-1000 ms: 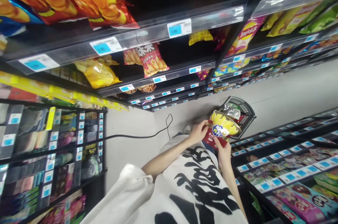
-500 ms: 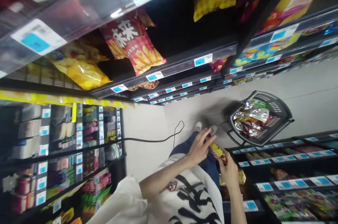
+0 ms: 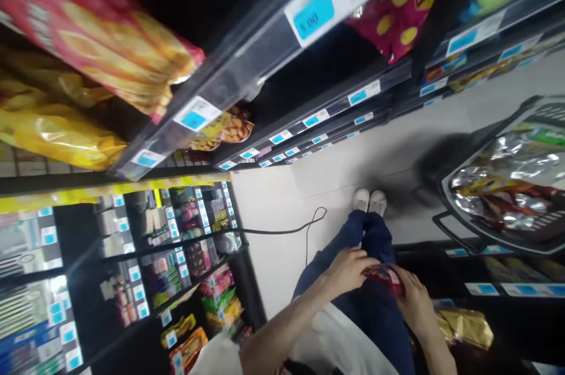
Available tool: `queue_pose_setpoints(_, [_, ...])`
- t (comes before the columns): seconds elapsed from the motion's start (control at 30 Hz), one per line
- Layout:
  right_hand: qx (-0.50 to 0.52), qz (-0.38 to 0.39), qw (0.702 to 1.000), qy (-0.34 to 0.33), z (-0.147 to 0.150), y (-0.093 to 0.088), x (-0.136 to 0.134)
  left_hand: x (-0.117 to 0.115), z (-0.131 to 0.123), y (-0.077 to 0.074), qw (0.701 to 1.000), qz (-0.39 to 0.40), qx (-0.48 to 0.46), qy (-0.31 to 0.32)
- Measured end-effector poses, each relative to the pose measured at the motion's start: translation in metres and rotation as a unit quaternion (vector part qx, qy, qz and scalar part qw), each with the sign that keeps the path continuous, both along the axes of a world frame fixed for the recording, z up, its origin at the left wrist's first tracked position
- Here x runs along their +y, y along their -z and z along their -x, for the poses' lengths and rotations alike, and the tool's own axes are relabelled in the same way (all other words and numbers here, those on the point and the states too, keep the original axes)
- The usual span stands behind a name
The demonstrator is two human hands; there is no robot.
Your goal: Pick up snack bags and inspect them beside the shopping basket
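A small, shiny red snack packet is held between my two hands, above my thighs. My left hand pinches its left end with the fingertips. At the other end, my right hand has its fingers wrapped round the packet. Blur and fingers hide the packet's print and part of its edges. A gold foil package lies on the lower shelf just beyond my right wrist.
A dark shopping basket full of foil snack bags stands at the right. Price-tagged shelves with a red chip bag and yellow bags rise in front. A black cable crosses towards the left shelves.
The view has shifted, bringing the shelf edge and the basket nearer. Between my hands a red surface shows where yellow showed before. My left hand has gone from spread fingers to a pinch.
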State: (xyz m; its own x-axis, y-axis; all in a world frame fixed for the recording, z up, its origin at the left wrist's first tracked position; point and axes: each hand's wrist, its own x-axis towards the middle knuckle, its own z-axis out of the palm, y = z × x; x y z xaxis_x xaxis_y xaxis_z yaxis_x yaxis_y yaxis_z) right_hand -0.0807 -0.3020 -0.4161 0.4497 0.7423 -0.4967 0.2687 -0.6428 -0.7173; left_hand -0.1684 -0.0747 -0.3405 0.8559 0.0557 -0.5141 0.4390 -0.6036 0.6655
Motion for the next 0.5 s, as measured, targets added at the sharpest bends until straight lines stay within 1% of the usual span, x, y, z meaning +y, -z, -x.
queue_pose_setpoints(0.07, [0.038,0.018,0.999,-0.025,0.011,0.015,0.001,0.0,0.01,0.013,0.999,0.009,0.032,0.039])
queue_pose_setpoints(0.1, [0.058,0.024,0.998,-0.028,0.016,0.022,0.001,0.0,0.015,0.02,0.998,0.011,0.045,0.042])
queue_pose_setpoints(0.13, [0.078,0.027,0.996,-0.027,0.019,0.029,0.002,-0.002,0.019,0.027,0.998,0.014,0.058,0.034])
queue_pose_setpoints(0.23, [0.143,0.017,0.99,-0.006,0.027,0.048,-0.001,-0.008,0.03,0.049,0.995,0.042,0.091,-0.018])
queue_pose_setpoints(0.33, [0.179,0.002,0.984,0.018,0.035,0.07,-0.012,-0.014,0.037,0.068,0.989,0.083,0.116,-0.042])
queue_pose_setpoints(0.4, [0.181,-0.002,0.983,0.038,0.043,0.086,-0.023,-0.018,0.037,0.076,0.985,0.097,0.141,-0.037])
queue_pose_setpoints(0.5, [0.181,-0.02,0.98,0.073,0.055,0.109,-0.036,-0.02,0.026,0.08,0.982,0.084,0.17,-0.017])
